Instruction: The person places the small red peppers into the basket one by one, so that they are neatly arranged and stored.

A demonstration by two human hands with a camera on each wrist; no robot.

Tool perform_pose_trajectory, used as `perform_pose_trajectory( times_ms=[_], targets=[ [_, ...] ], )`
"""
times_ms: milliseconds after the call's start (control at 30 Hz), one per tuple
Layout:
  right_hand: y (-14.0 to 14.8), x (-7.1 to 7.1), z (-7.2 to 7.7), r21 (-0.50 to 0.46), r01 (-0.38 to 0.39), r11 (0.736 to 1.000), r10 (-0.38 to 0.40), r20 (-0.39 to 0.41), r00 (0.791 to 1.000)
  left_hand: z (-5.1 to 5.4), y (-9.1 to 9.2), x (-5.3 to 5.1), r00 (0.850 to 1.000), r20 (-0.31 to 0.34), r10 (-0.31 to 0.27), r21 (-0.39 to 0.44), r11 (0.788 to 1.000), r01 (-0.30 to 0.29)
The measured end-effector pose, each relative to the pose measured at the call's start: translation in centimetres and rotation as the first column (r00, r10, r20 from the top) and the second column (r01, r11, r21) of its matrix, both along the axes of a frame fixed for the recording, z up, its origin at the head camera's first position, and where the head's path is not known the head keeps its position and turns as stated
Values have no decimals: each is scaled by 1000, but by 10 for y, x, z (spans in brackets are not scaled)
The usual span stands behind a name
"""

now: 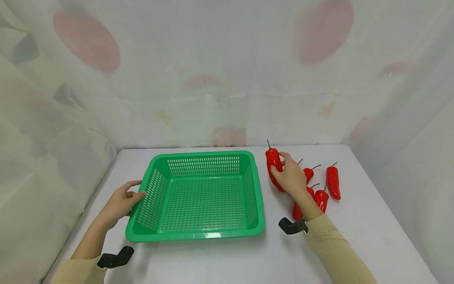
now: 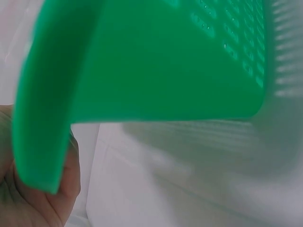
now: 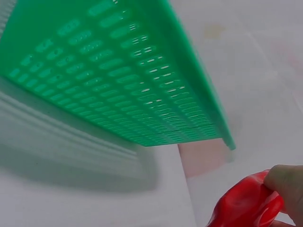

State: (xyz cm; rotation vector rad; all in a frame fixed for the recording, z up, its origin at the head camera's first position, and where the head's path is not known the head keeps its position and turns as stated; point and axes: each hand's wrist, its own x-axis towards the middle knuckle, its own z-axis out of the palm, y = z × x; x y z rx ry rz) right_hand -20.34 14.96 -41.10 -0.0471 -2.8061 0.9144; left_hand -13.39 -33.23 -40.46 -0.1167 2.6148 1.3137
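Biggest thing first: a pale sheet (image 1: 227, 106) with faded red and yellowish prints, hanging from ten o'clock round to two. Under that there's a white table (image 1: 227, 262) taking up the middle and running down to six o'clock.

Next size down is the green basket (image 1: 170, 237), on the table a bit toward nine o'clock from centre. Slotted walls, grid floor, and that floor is bare.

Two tan sleeves (image 1: 337, 252) come in from about seven and five o'clock. The left hand (image 1: 122, 201) is at the basket's nine o'clock, clamped on the rim, thumb over the top edge and fingers on the outside. The right hand (image 1: 292, 177) is out past the basket's three o'clock side, thumb and fingers pinched round a red pepper (image 1: 274, 167).

That pepper is outside the basket, somewhere between two and three o'clock from its middle, near the wall but not touching, stem up toward twelve.

More loose peppers (image 1: 333, 182) lie around three to four o'clock from the held one; hand and forearm cover some, so I can't give a solid count. Smallest bits: black wrist cameras (image 1: 293, 226), one on each arm.
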Motion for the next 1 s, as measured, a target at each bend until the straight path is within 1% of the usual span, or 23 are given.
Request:
perform_pose_trajectory(
  times_ms=[200,500,1000],
  targets=[
    [2,-4,11,-11,-5,1000,5,-2,1000,-1,0,-1,1000,3,5,-9,1000,-5],
    [-1,-8,22,-12,-20,1000,20,-5,1000,0,0,-1,1000,15,6,-22,1000,-5],
    [-23,-13,43,-44,-59,997,58,-16,998,1,1,0,1000,24,10,-10,1000,-10]
  ],
)
